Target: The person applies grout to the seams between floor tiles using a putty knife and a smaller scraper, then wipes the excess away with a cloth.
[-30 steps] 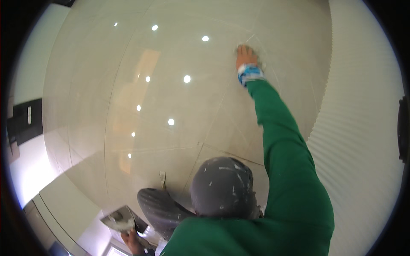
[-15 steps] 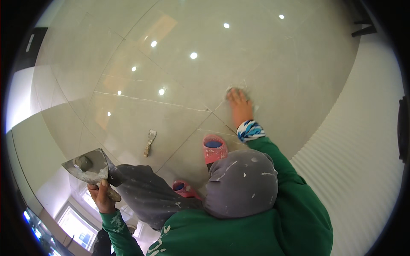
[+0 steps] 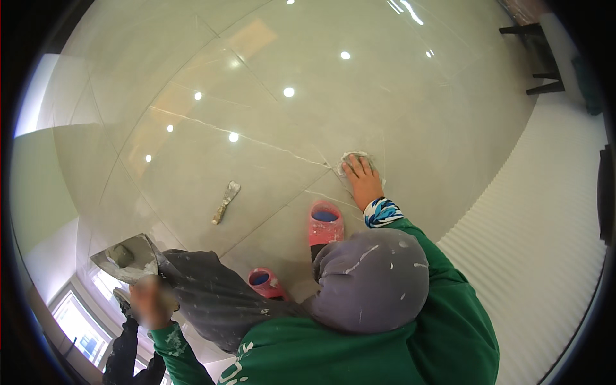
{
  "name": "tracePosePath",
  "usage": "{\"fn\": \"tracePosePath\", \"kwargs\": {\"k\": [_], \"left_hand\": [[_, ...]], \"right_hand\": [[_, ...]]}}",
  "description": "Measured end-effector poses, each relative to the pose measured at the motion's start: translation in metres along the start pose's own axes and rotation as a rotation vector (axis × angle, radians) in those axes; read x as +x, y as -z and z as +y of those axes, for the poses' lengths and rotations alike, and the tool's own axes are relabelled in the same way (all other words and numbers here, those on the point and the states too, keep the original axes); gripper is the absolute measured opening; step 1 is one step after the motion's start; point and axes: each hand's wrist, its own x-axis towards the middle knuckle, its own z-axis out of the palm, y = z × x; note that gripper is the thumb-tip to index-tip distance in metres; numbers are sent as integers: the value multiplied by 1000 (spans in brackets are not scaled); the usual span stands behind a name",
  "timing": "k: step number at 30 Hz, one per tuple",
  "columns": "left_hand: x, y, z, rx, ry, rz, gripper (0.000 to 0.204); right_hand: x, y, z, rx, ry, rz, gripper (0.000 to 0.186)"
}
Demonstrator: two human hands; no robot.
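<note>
My right hand (image 3: 364, 179) rests on a white-smeared pad (image 3: 357, 156), fingers spread over it, pressing it on the glossy tiled floor (image 3: 269, 167) beside joint lines. My left hand (image 3: 151, 303), blurred, grips a square steel trowel (image 3: 131, 251) at lower left, carrying a grey lump and white paste. A stained putty knife (image 3: 226, 202) lies on the tiles left of my right hand. My grey-trousered knees (image 3: 369, 279) are bent; pink clogs (image 3: 325, 221) are on my feet.
A ribbed white sheet (image 3: 513, 218) runs along the right side, with dark chair-like legs (image 3: 542, 86) at its far end. A co-worker's dark-clothed legs (image 3: 119, 353) show at lower left near a bright window (image 3: 80, 324). Light panels line the left edge.
My right hand and pad have moved down the view, nearer my body, as the view also shifted. The left hand's trowel has risen into fuller view; the putty knife and clogs now show clearly.
</note>
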Motion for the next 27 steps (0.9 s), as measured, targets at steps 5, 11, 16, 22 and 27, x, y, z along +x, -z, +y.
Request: {"fn": "tracePosePath", "kwargs": {"k": [5,11,16,22,27], "left_hand": [[-2,-7,-2,-41,-7,47,46],[-29,-8,-43,-71,-82,-12,43],[-39,-27,-108,-108,-102,-103,41],[-171,33,-111,-157,-175,-228,33],[-108,213,185,-113,-341,-226,29]], "right_hand": [[105,27,-24,-12,217,104,52],[68,-26,-34,-99,184,48,50],[37,11,-6,28,-26,128,43],[-235,23,50,560,-148,166,54],[-332,251,-105,881,-632,91,48]]}}
